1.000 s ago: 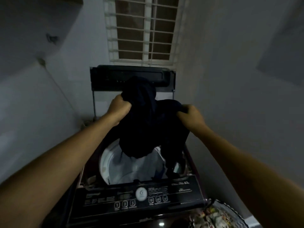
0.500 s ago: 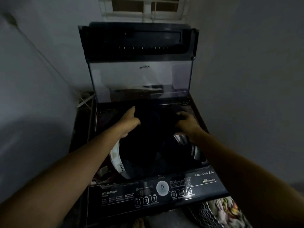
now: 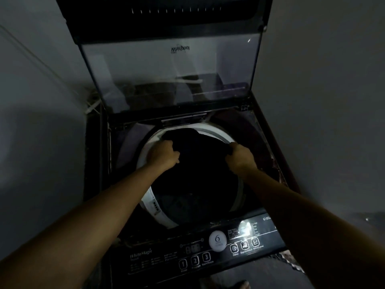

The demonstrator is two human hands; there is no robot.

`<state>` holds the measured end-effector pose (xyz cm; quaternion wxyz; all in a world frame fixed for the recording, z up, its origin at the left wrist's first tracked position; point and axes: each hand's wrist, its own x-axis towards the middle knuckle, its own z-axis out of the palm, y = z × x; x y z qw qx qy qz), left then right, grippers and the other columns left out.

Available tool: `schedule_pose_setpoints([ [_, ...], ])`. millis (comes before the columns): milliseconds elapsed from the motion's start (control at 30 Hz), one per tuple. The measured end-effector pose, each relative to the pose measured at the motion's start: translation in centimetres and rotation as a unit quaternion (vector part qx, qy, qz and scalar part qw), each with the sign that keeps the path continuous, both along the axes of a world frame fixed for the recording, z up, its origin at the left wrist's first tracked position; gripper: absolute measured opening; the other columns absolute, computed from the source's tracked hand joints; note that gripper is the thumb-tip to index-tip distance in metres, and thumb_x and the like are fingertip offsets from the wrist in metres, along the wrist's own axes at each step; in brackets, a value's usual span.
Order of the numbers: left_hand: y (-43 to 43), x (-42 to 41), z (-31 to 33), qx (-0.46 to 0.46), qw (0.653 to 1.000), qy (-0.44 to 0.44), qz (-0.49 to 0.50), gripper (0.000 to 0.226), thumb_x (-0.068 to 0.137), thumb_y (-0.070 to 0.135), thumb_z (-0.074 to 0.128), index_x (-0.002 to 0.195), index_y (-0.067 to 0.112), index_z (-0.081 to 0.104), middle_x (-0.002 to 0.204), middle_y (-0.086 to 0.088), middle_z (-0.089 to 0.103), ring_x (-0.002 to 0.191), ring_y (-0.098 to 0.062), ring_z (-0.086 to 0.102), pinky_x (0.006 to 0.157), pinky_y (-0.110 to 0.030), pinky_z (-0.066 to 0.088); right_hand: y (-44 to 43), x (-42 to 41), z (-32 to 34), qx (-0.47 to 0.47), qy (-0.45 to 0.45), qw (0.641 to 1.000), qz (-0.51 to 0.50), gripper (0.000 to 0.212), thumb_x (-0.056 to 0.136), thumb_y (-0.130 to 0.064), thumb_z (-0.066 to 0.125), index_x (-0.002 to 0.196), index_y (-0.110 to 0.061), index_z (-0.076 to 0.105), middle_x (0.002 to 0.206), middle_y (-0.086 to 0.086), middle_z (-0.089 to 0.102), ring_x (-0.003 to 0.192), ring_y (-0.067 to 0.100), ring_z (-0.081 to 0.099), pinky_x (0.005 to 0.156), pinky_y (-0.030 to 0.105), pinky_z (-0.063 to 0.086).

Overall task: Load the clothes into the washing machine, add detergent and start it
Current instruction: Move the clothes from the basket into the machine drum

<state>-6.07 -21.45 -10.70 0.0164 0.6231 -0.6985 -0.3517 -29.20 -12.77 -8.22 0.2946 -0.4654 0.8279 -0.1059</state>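
A dark top-loading washing machine point(image 3: 268, 142) stands in front of me with its glass lid point(image 3: 166, 69) raised against the wall. A dark garment point(image 3: 200, 155) fills the mouth of the white-rimmed drum point(image 3: 216, 130). My left hand point(image 3: 163, 154) grips the garment's left edge, inside the drum opening. At the garment's right edge, my right hand point(image 3: 239, 156) grips the cloth just below the rim. The control panel point(image 3: 208, 253) with its round dial and numbered buttons lies nearest me. No detergent is in view.
Grey walls close in on both sides of the machine. White cables point(image 3: 92, 104) lie behind its left rear corner. A patterned basket edge point(image 3: 291, 261) shows at the lower right, beside the panel. The room is dim.
Both hands have lowered the dark garment from chest height in front of the lid down into the drum. The camera has tilted down and moved closer to the machine.
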Motion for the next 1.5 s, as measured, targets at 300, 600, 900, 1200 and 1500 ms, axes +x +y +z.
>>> schedule_pose_setpoints([
  [300, 0.5, 1.2, -3.6, 0.129, 0.987, 0.099, -0.004, 0.061, 0.095, 0.02, 0.058, 0.152, 0.022, 0.036, 0.15, 0.0, 0.045, 0.132, -0.023, 0.048, 0.109, -0.037, 0.043, 0.1, 0.4, -4.8, 0.005, -0.161, 0.978, -0.13, 0.033, 0.09, 0.002, 0.058, 0.12, -0.012, 0.064, 0.106, 0.008, 0.067, 0.085, 0.019, 0.067, 0.072, 0.025, 0.056],
  [600, 0.9, 2.1, -2.6, 0.123, 0.986, 0.112, 0.021, 0.069, 0.096, 0.024, 0.062, 0.156, 0.023, 0.028, 0.16, -0.007, 0.03, 0.145, -0.022, 0.033, 0.116, -0.036, 0.035, 0.5, 0.8, -4.7, -0.01, -0.176, 0.98, -0.091, 0.03, 0.085, 0.002, 0.056, 0.098, -0.024, 0.065, 0.081, 0.002, 0.066, 0.064, 0.017, 0.062, 0.053, 0.018, 0.051],
  [900, 2.1, 0.0, 4.4, 0.056, 0.991, 0.125, -0.01, 0.058, 0.093, 0.019, 0.063, 0.148, 0.02, 0.044, 0.152, -0.001, 0.045, 0.132, -0.021, 0.049, 0.106, -0.028, 0.04, 1.2, -0.7, 2.4, -0.076, -0.191, 0.978, -0.047, 0.035, 0.084, -0.002, 0.067, 0.117, -0.013, 0.07, 0.12, 0.004, 0.067, 0.096, 0.013, 0.061, 0.059, 0.011, 0.045],
  [1200, 5.2, -12.3, 12.7, -0.036, 0.974, 0.196, -0.111, 0.043, 0.09, 0.01, 0.066, 0.132, 0.013, 0.059, 0.131, -0.005, 0.062, 0.124, -0.017, 0.057, 0.107, -0.033, 0.044, 7.5, -9.1, 11.9, -0.154, -0.164, 0.974, -0.035, 0.023, 0.086, 0.001, 0.062, 0.103, -0.012, 0.067, 0.101, 0.009, 0.068, 0.084, 0.019, 0.063, 0.074, 0.03, 0.052],
  [1500, 15.3, -30.3, 14.7, -0.02, 0.949, 0.223, -0.223, 0.045, 0.094, 0.018, 0.064, 0.138, 0.016, 0.055, 0.137, -0.001, 0.059, 0.126, -0.016, 0.054, 0.11, -0.036, 0.042, 19.5, -24.7, 12.9, -0.14, -0.101, 0.978, -0.116, 0.035, 0.092, -0.01, 0.063, 0.128, -0.012, 0.064, 0.128, 0.01, 0.064, 0.115, 0.027, 0.061, 0.098, 0.043, 0.054],
])
